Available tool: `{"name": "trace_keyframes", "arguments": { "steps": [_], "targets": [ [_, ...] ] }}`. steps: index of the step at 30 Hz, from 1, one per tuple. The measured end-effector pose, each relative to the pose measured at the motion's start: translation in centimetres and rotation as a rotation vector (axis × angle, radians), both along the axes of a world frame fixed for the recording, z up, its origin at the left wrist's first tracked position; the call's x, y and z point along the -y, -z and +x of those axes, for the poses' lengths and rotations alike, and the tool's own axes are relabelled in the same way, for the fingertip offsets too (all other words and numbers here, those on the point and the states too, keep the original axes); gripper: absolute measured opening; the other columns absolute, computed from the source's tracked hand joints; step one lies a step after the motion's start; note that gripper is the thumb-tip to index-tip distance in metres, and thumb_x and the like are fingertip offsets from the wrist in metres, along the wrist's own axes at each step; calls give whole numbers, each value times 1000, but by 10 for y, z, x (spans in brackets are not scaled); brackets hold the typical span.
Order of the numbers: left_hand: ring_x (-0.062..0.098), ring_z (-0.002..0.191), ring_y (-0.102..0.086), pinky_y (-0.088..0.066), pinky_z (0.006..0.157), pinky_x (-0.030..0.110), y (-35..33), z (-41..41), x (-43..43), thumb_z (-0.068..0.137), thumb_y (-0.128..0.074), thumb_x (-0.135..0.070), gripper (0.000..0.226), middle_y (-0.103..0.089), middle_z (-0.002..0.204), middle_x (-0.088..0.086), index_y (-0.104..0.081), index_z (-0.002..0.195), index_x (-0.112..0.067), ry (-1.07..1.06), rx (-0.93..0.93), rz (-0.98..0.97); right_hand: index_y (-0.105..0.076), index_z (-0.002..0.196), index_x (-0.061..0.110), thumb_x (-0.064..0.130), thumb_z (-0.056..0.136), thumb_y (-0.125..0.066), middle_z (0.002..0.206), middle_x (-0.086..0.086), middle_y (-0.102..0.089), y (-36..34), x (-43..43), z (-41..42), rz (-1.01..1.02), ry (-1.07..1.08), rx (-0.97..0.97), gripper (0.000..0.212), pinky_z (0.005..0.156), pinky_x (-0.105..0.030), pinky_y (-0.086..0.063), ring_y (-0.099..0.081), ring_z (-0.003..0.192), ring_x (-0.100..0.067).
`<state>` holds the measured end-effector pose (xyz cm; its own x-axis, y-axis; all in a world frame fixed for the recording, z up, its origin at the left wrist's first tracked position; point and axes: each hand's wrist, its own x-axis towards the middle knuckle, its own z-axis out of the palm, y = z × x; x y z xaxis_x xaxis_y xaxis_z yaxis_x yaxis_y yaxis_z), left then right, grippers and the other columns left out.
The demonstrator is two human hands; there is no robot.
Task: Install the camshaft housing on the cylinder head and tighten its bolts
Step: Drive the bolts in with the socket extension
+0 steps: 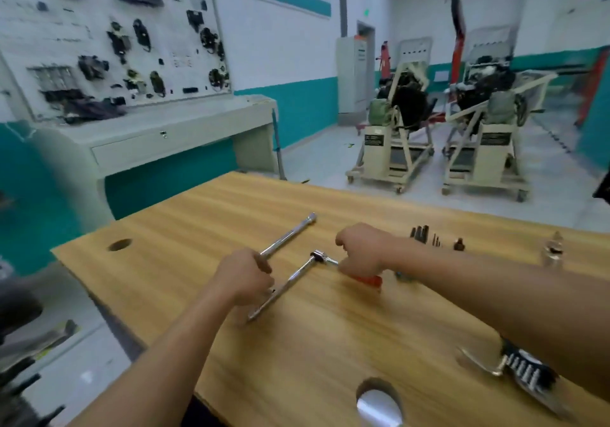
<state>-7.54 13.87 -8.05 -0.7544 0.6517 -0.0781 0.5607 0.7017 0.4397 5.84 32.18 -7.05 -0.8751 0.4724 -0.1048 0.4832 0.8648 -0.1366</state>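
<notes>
A chrome ratchet wrench (290,283) lies slanted on the wooden table (330,344). My left hand (246,276) is closed around the middle of its handle. My right hand (363,250) pinches a short chrome socket piece (331,261) that sticks out of the ratchet's head. A long chrome extension bar (290,235) lies just beyond my left hand. Several dark bolts and bits (424,233) stand in a row behind my right wrist. No cylinder head or camshaft housing is in view.
A red-handled tool (368,281) lies under my right hand. A brush-like tool (525,372) sits at the near right and a small bottle (554,250) at the far right. The table has round holes (119,245). Engine stands (392,149) are on the floor beyond.
</notes>
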Motion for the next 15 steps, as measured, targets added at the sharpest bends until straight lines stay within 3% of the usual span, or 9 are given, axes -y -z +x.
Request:
{"name": "trace_keyframes", "arguments": {
  "steps": [3,4,6,10,13,15],
  "targets": [
    [3,71,-66,-52,58,21,15,-10,2,82,-78,-31,15,-74,81,-7,-77,90,-18,-27,65,94,-62,95,9,24,87,-62,88,-6,-60,20,1,-34,-56,11,-28,17,68,-32,-51,-62,90,-30],
    [1,69,-64,-48,53,19,19,-12,2,80,-80,-38,20,-73,80,-8,-78,87,-19,-8,64,85,-58,84,11,20,86,-60,80,-4,-55,24,0,-43,-51,13,-37,10,62,-30,-46,-59,84,-29],
    [2,73,-64,-45,55,17,25,-13,0,76,-82,-46,26,-71,84,-7,-77,86,-22,36,54,60,-52,72,12,14,87,-57,74,-4,-51,29,0,-54,-42,34,-54,16,55,-28,-39,-56,77,-28],
    [3,76,-64,-48,60,21,30,-11,-1,73,-84,-42,23,-68,85,-11,-72,87,-30,119,43,-3,-61,83,6,13,91,-57,80,-9,-57,33,-2,-61,-41,35,-82,12,62,-31,-43,-55,79,-28],
    [-1,72,-59,-40,51,18,33,0,-4,83,-74,-46,17,-66,86,-14,-70,96,-36,145,-18,-13,-65,96,6,12,92,-56,95,-11,-63,32,-4,-55,-61,56,-162,12,72,-37,-54,-61,86,-28],
    [1,67,-59,-39,50,20,31,7,-7,89,-69,-44,16,-64,82,-13,-70,101,-36,136,-51,39,-61,87,11,11,93,-55,90,-8,-60,29,-4,-50,-29,81,-197,9,68,-38,-54,-60,82,-27]
  ]
}}
